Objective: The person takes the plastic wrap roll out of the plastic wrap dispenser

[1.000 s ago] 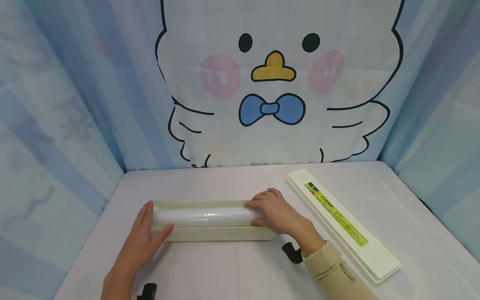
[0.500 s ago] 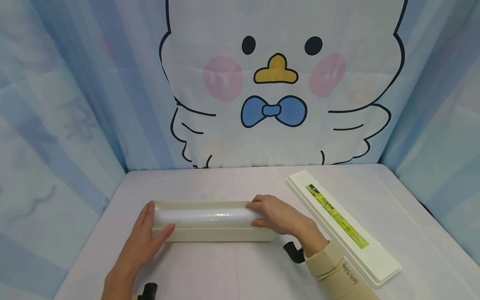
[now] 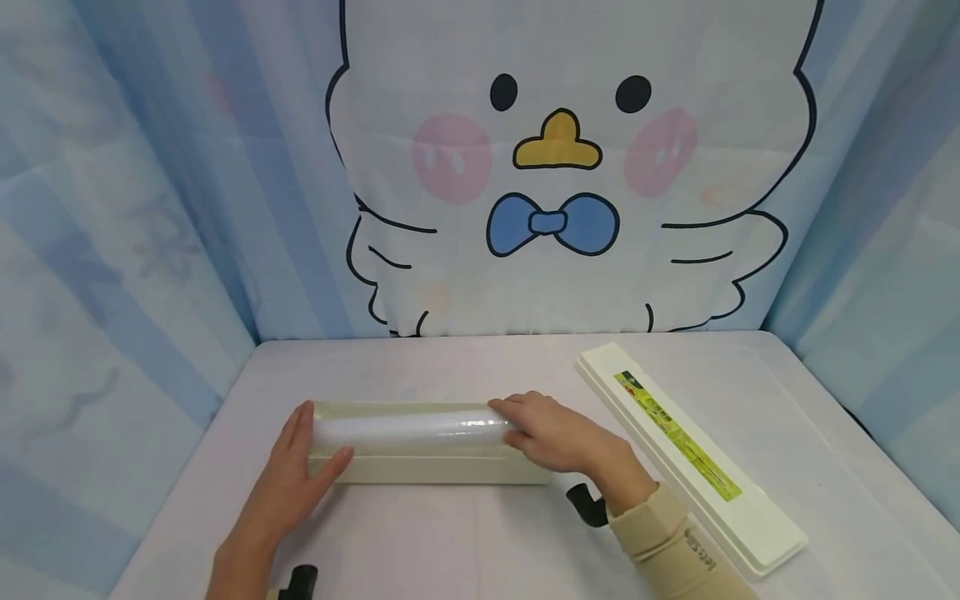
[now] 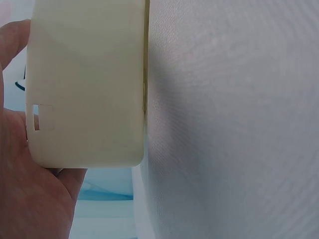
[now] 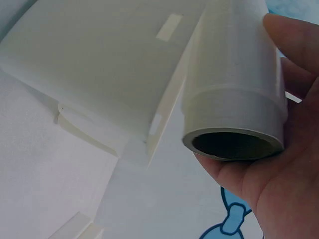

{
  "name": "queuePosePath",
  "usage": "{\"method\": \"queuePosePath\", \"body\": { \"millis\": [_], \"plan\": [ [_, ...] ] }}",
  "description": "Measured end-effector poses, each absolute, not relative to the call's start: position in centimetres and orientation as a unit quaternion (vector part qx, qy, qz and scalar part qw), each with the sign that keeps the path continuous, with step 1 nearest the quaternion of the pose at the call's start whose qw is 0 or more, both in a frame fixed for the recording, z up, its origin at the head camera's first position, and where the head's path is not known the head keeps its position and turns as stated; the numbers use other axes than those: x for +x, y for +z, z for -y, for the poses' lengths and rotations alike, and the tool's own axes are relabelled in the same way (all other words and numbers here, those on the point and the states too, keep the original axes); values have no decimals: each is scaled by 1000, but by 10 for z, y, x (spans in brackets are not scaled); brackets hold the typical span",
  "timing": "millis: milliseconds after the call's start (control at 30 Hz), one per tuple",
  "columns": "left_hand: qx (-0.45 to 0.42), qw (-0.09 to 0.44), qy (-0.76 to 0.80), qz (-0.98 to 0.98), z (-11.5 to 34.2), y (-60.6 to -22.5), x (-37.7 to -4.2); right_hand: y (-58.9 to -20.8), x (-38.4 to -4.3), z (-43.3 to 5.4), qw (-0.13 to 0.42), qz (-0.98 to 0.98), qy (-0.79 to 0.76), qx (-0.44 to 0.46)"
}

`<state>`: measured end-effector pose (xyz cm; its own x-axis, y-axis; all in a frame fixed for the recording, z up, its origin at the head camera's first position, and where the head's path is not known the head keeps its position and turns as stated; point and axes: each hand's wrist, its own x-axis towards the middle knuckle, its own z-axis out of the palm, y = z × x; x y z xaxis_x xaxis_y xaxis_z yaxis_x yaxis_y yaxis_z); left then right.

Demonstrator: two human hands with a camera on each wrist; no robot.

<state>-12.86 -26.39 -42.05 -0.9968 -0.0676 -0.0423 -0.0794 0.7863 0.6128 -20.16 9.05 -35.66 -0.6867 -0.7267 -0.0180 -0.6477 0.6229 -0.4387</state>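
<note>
A roll of cling film lies lengthwise in a long cream box, its right end raised above the rim. My right hand grips that end, thumb on one side and fingers on the other. The right wrist view shows the roll's hollow core clear of the box's end wall. At the other end, my left hand holds the box, thumb at the front and fingers behind. In the left wrist view, the box's end wall has a small slot near one edge.
A long white lid with a green and yellow label lies slantwise on the table, just right of the right forearm. Behind the table hangs a curtain with a cartoon bird, and more curtains close both sides.
The roll's right end has come up out of the box in my right hand, so the roll now tilts. My left hand stays on the box. The head view has shifted slightly.
</note>
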Motion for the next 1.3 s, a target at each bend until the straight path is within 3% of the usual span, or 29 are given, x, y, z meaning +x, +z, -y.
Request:
{"method": "queuePosePath", "body": {
  "millis": [567,1300],
  "plan": [
    [-33,3,319,-947,262,-420,-129,-367,-199,-82,-44,-900,-125,-415],
    [-32,-10,314,-949,263,-419,-126,-363,-196,-78,-102,-883,-30,-458]
  ]
}}
